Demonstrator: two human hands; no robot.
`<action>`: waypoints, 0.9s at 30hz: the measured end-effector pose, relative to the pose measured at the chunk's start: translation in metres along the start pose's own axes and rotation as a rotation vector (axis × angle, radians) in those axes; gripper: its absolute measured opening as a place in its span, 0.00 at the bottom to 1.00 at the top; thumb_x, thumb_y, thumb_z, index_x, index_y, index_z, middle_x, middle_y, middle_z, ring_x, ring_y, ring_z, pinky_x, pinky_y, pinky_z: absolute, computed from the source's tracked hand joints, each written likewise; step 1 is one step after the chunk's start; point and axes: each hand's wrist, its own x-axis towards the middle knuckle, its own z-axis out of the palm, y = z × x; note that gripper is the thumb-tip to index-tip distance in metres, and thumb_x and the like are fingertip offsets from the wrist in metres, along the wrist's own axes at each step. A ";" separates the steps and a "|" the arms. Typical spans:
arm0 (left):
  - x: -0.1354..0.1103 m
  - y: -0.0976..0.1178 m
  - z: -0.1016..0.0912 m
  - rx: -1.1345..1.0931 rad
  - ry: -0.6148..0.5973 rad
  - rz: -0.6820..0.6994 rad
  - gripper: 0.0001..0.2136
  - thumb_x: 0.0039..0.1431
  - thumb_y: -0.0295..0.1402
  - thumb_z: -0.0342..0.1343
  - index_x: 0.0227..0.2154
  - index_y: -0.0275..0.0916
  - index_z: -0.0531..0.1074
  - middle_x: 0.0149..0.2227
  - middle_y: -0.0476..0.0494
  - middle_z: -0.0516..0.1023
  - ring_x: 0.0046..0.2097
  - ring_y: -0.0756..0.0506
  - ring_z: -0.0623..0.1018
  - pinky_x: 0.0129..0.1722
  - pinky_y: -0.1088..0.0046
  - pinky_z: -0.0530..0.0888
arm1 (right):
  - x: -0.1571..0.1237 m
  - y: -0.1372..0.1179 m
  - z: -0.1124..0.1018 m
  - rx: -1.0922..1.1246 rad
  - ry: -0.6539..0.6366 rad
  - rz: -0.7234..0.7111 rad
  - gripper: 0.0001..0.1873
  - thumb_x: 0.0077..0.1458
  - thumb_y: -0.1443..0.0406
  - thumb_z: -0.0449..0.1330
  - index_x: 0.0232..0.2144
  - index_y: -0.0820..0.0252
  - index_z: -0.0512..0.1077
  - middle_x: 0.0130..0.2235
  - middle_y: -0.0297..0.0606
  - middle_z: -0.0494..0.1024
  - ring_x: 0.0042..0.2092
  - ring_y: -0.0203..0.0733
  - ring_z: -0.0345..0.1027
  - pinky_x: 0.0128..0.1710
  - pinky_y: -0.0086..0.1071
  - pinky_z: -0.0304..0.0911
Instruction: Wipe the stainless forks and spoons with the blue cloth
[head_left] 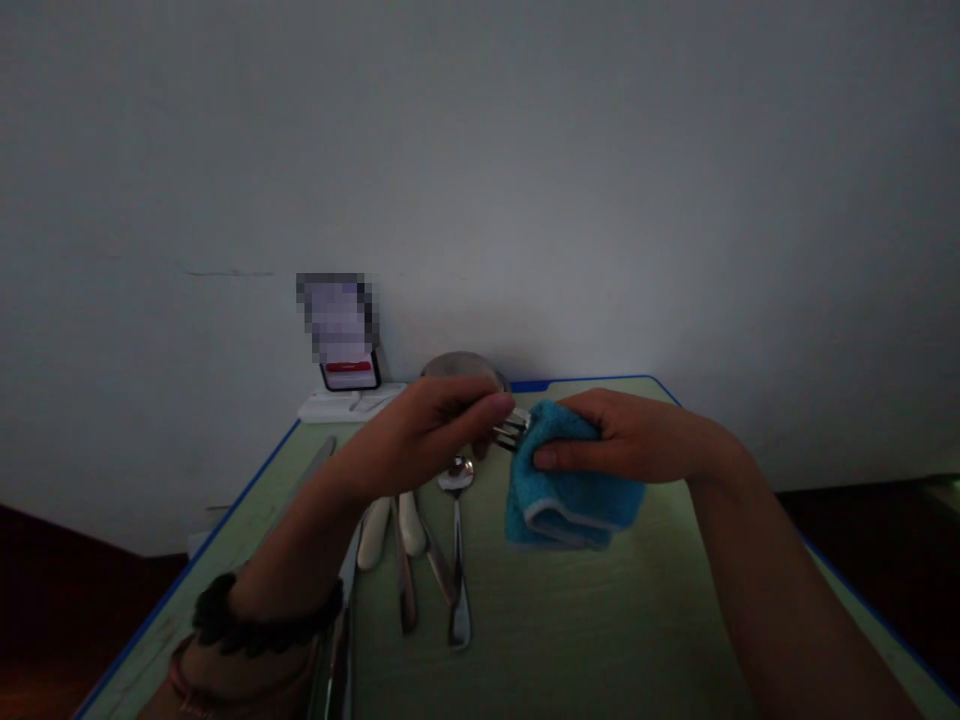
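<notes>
My left hand (431, 428) is closed round the handle of a shiny metal utensil (511, 430), whose end pokes into a folded blue cloth (566, 490). My right hand (626, 435) grips that cloth from above, thumb pressed on its front, wrapping it about the utensil's tip. Both hands hover above a pale green table (600, 620). Which kind of utensil it is stays hidden by the cloth.
Several pieces of cutlery lie below my left hand, among them a spoon (457, 540) and white-handled knives (390, 520). A round metal bowl (465, 368) and a propped phone (346, 350) on a white stand sit at the table's far edge by the wall.
</notes>
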 end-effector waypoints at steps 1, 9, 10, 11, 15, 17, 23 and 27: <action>-0.001 -0.004 -0.001 -0.018 0.025 -0.015 0.13 0.62 0.36 0.43 0.24 0.37 0.63 0.23 0.54 0.64 0.26 0.54 0.66 0.26 0.81 0.64 | 0.000 0.001 -0.001 -0.012 0.010 -0.006 0.13 0.53 0.57 0.56 0.36 0.58 0.70 0.34 0.30 0.75 0.33 0.32 0.67 0.31 0.25 0.62; -0.001 -0.020 0.001 -0.016 0.013 -0.039 0.15 0.62 0.39 0.42 0.24 0.36 0.63 0.23 0.52 0.65 0.27 0.53 0.67 0.27 0.79 0.65 | -0.003 0.006 -0.006 -0.140 -0.017 0.020 0.16 0.54 0.54 0.53 0.37 0.60 0.69 0.36 0.33 0.76 0.35 0.36 0.69 0.33 0.27 0.62; 0.000 -0.017 0.003 -0.011 -0.001 -0.047 0.15 0.62 0.40 0.40 0.26 0.36 0.64 0.24 0.52 0.66 0.27 0.52 0.67 0.27 0.78 0.65 | -0.002 0.006 -0.006 -0.164 -0.020 0.014 0.16 0.54 0.54 0.53 0.37 0.60 0.69 0.35 0.34 0.76 0.35 0.36 0.69 0.33 0.27 0.62; 0.001 -0.014 0.006 -0.005 -0.011 -0.056 0.16 0.63 0.41 0.38 0.27 0.36 0.64 0.24 0.51 0.67 0.27 0.52 0.68 0.27 0.78 0.65 | -0.001 0.004 -0.005 -0.187 -0.028 0.003 0.16 0.55 0.54 0.52 0.36 0.60 0.69 0.35 0.34 0.76 0.34 0.36 0.68 0.33 0.27 0.62; 0.008 0.004 0.020 0.169 0.039 -0.112 0.19 0.63 0.42 0.36 0.24 0.36 0.63 0.21 0.52 0.66 0.24 0.52 0.67 0.24 0.78 0.62 | 0.006 -0.001 0.001 -0.283 -0.069 -0.019 0.16 0.55 0.56 0.51 0.32 0.63 0.70 0.30 0.34 0.74 0.30 0.34 0.67 0.28 0.26 0.60; 0.013 0.009 0.025 0.301 0.105 -0.135 0.20 0.62 0.41 0.38 0.20 0.36 0.63 0.18 0.52 0.64 0.22 0.53 0.65 0.22 0.78 0.59 | 0.008 -0.002 0.003 -0.280 -0.092 -0.017 0.16 0.56 0.56 0.50 0.30 0.64 0.69 0.27 0.33 0.73 0.27 0.33 0.65 0.26 0.25 0.59; 0.015 -0.001 0.018 0.414 0.259 -0.156 0.21 0.60 0.38 0.41 0.14 0.35 0.62 0.13 0.54 0.56 0.18 0.55 0.60 0.19 0.78 0.53 | 0.005 0.001 0.001 -0.218 -0.058 -0.040 0.16 0.57 0.56 0.50 0.28 0.62 0.68 0.28 0.32 0.72 0.28 0.31 0.65 0.27 0.23 0.59; 0.011 -0.010 0.011 0.408 0.299 -0.173 0.21 0.60 0.37 0.41 0.14 0.35 0.65 0.13 0.55 0.53 0.17 0.55 0.57 0.19 0.78 0.51 | 0.000 0.003 -0.003 -0.209 -0.036 0.063 0.19 0.56 0.52 0.49 0.29 0.62 0.68 0.28 0.33 0.73 0.28 0.32 0.65 0.26 0.24 0.59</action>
